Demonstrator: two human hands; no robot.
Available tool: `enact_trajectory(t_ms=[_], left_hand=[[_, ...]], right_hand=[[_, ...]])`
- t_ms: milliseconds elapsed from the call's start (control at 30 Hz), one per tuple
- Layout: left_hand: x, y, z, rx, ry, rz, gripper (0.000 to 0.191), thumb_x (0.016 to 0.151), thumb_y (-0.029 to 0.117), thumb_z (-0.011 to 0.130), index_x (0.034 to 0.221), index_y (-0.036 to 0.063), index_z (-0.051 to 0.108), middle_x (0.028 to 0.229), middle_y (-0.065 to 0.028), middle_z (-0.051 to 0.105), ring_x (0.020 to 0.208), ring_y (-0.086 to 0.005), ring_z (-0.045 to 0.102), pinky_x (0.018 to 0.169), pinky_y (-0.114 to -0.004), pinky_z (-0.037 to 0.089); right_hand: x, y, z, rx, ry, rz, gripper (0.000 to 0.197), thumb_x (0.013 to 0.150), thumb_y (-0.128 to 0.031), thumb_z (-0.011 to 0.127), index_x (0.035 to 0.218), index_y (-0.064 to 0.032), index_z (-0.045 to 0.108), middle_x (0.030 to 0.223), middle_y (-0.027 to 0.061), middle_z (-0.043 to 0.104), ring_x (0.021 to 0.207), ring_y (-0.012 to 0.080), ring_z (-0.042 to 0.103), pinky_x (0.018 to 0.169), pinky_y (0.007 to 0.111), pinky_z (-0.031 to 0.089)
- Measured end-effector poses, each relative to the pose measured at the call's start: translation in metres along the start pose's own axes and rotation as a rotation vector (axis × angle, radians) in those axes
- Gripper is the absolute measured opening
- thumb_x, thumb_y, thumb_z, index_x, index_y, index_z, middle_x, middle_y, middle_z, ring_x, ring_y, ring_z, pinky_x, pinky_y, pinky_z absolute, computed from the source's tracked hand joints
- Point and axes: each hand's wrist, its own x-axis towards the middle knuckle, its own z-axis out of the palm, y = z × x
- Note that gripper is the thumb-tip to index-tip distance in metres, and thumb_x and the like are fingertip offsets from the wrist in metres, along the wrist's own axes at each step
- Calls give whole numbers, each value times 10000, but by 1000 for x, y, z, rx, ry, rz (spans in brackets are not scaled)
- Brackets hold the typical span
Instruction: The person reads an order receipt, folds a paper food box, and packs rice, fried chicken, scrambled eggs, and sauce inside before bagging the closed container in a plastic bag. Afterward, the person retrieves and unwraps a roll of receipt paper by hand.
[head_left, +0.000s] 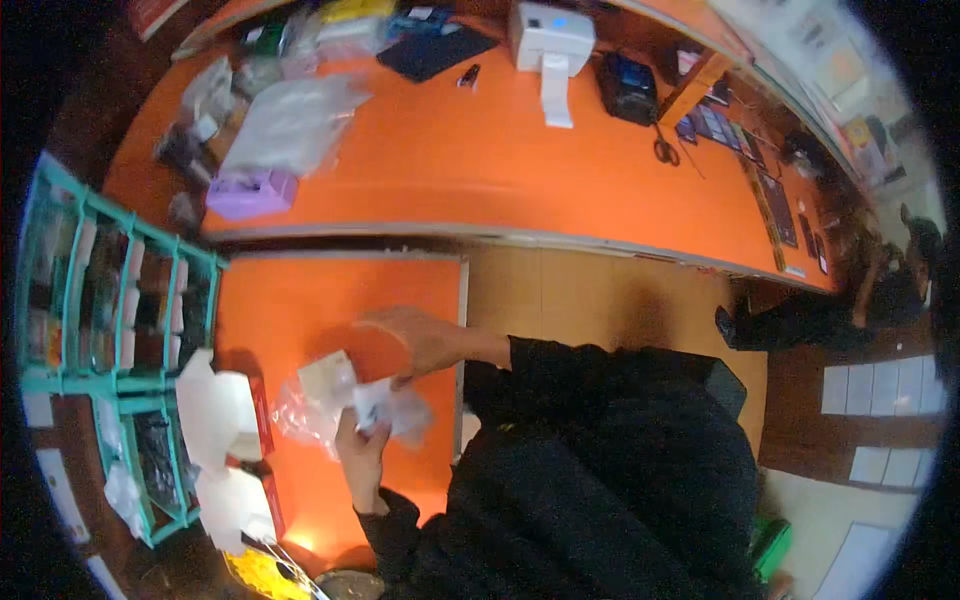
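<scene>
My left hand (363, 450) holds a small white item (375, 403) with translucent plastic around it, over the orange side table (405, 281). My right hand (424, 337) is just above it in the picture, blurred, fingers spread; the thumb is close to the item, and whether it touches cannot be told. A small pale cardboard box (328, 375) lies beside my left hand. Crumpled clear plastic film (300, 416) is around the box's lower side. The item's exact kind is hidden by blur and my fingers.
Open white-and-red boxes (217, 412) and a teal rack (120, 382) stand left. The long orange counter (480, 180) bears a label printer (553, 37), scissors (665, 152), a purple box (251, 193) and plastic bags (292, 120). Another person's dark-clothed legs (810, 319) are at right.
</scene>
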Motion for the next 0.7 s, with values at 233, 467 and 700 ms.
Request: enact_trajectory(t_ms=[233,467,700], left_hand=[[3,29,15,-70,246,-107,167,740,26,580,902,-9,557,803,-93,569,688,-153,564,617,-253,461],[-34,-20,-55,224,965,45,403,763,179,598,1105,14,463,1078,-97,484,1043,-192,427,903,-344,318],[15,-30,-85,-283,456,265,619,758,175,611,1265,15,295,1227,-129,397,1151,-207,352,952,-346,283]], right_hand=[[21,-27,-25,526,-913,280,363,640,-316,663,879,-48,613,846,86,616,774,192,572,684,307,439],[32,-30,-1,953,-937,622,370,642,-173,693,949,-13,560,872,68,606,796,158,563,725,296,445],[60,-45,111,974,-791,268,334,675,-104,665,966,-18,527,861,66,585,801,167,556,722,304,433]])
